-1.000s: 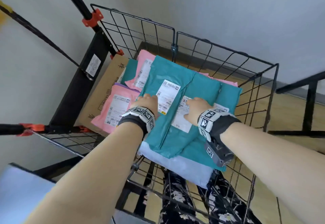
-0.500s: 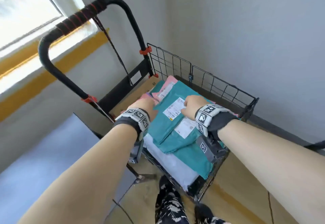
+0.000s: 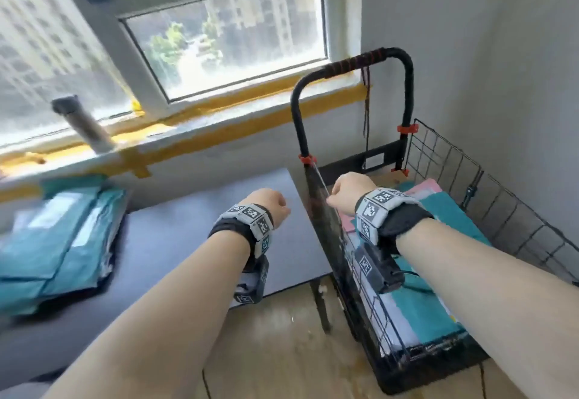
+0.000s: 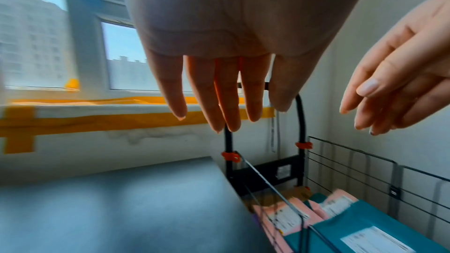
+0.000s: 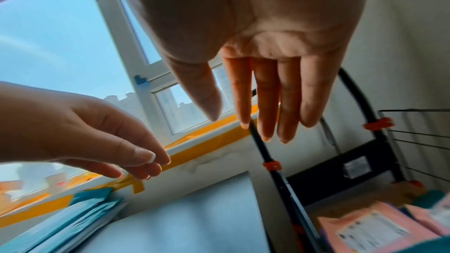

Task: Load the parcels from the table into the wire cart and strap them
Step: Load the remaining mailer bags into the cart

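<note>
Teal plastic mailer parcels (image 3: 59, 235) lie stacked at nine o'clock on the grey table (image 3: 194, 220); left hand (image 3: 266, 207) and right hand (image 3: 351, 191) hover spread, empty. Probably floppy, slippery: grip opposite edges.

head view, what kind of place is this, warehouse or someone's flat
Probably a room in a high-rise flat or small office used for packing, not a warehouse. A window looks out on apartment towers, teal mailer parcels lie on a plain grey table, and a small wire cart of parcels stands beside it.
</note>
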The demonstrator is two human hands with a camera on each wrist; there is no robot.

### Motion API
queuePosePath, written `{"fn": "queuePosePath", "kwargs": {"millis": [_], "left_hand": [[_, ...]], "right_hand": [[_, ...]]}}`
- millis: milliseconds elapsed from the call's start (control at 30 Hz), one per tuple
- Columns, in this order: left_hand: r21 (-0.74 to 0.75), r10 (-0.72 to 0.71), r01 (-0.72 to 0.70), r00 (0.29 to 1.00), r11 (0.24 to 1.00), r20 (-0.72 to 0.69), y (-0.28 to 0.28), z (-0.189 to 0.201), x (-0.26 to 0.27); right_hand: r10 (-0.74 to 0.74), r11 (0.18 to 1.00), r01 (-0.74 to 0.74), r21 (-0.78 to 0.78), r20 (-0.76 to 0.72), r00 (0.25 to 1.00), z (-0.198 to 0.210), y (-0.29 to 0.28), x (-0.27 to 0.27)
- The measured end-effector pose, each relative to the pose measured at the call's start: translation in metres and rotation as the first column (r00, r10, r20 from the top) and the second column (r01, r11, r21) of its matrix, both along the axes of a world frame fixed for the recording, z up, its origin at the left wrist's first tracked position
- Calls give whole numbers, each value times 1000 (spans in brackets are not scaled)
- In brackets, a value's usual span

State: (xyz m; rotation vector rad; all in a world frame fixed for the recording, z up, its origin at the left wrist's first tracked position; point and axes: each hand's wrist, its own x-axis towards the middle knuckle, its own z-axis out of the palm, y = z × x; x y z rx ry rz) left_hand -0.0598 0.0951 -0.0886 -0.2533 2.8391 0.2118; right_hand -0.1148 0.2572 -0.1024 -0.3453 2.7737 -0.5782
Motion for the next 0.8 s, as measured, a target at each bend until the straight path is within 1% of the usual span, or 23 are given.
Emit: {"fn": "queuePosePath", "kwargs": {"millis": [100, 233, 400, 500, 633, 800], "left_hand": [[13, 127, -127, 991, 992, -50, -58, 8, 38], [-5, 242, -243, 967, 970, -82, -142, 11, 99], [-5, 369, -373, 921, 928, -123, -255, 20, 176], [20, 431, -433, 892, 901, -135, -310, 21, 211], [55, 489, -486, 863, 872, -127, -366, 15, 239], [117, 546, -535, 829, 837, -116, -423, -3, 245]], "right_hand": [[114, 993, -114, 7, -16, 993, 14, -59, 15], [240, 971, -240, 7, -61, 969, 27, -153, 47], [360, 932, -363, -25, -67, 930, 23, -284, 105], [418, 906, -421, -43, -70, 906, 21, -346, 136], [465, 882, -467, -68, -46, 884, 18, -410, 162], [484, 865, -476, -160, 16, 875, 4, -462, 162]]}}
